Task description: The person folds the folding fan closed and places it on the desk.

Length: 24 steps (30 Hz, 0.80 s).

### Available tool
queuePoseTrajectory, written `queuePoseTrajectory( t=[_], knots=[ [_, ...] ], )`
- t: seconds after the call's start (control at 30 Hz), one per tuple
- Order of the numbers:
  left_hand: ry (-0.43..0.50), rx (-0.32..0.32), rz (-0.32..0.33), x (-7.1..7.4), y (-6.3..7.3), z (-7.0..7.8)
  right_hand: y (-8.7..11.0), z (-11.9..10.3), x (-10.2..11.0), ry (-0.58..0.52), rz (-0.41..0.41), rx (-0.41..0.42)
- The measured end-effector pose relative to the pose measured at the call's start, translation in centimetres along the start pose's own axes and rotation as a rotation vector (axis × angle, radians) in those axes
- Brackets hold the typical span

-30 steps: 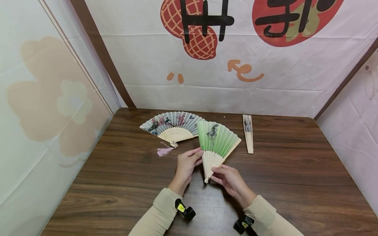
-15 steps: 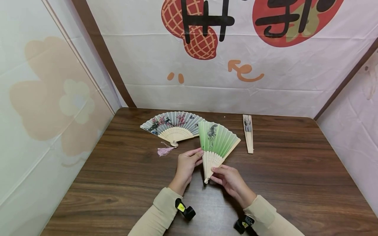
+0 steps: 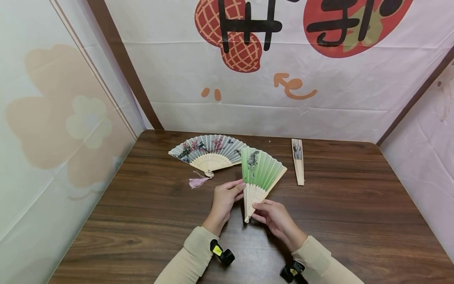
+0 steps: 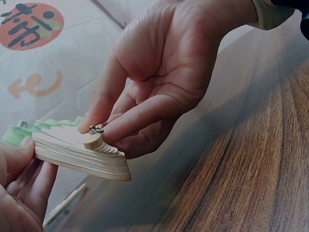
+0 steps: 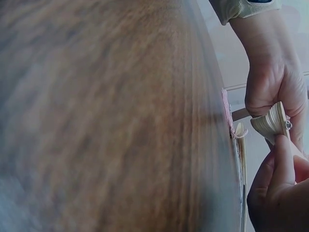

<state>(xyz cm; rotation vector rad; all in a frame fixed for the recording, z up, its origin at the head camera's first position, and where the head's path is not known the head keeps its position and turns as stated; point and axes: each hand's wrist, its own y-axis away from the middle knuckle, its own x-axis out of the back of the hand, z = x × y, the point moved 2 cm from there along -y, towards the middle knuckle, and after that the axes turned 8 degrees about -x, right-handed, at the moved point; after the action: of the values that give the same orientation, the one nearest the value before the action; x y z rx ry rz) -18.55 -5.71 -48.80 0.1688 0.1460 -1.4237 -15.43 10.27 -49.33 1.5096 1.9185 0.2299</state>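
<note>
A green folding fan (image 3: 263, 170) with pale wooden ribs, partly spread, is held above the table in the head view. My left hand (image 3: 224, 201) pinches its left edge between thumb and fingers, where ribs meet green leaf. Lower down, my right hand (image 3: 278, 221) pinches the right edge near the pivot. The left wrist view gives a close look at the stacked ribs (image 4: 79, 157) and a small metal pivot ring (image 4: 96, 129). Behind the green fan lies a spread grey-blue fan (image 3: 209, 152) with blossom print and a pink tassel (image 3: 198, 182); its right end is partly covered.
A folded fan (image 3: 298, 162) lies at the back right of the dark wooden table (image 3: 354, 205). Printed cloth walls (image 3: 248, 114) enclose the table's back and sides. Each wrist wears a small black camera (image 3: 222, 252).
The green fan has narrowed slightly, its two edges drawing closer together. Its pivot end has dropped a little toward me, with the hands barely shifting. The other fans lie still.
</note>
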Motion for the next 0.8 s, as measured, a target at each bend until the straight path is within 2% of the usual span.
queuePoseTrajectory(
  t=[0.5, 0.8],
  knots=[
    [0.021, 0.009, -0.009, 0.03, -0.06, -0.24, 0.14, -0.06, -0.07, 0.034, -0.023, 0.0],
    [-0.006, 0.012, -0.017, 0.05, 0.01, -0.18, 0.15, -0.08, -0.08, 0.036, -0.027, -0.001]
  ],
)
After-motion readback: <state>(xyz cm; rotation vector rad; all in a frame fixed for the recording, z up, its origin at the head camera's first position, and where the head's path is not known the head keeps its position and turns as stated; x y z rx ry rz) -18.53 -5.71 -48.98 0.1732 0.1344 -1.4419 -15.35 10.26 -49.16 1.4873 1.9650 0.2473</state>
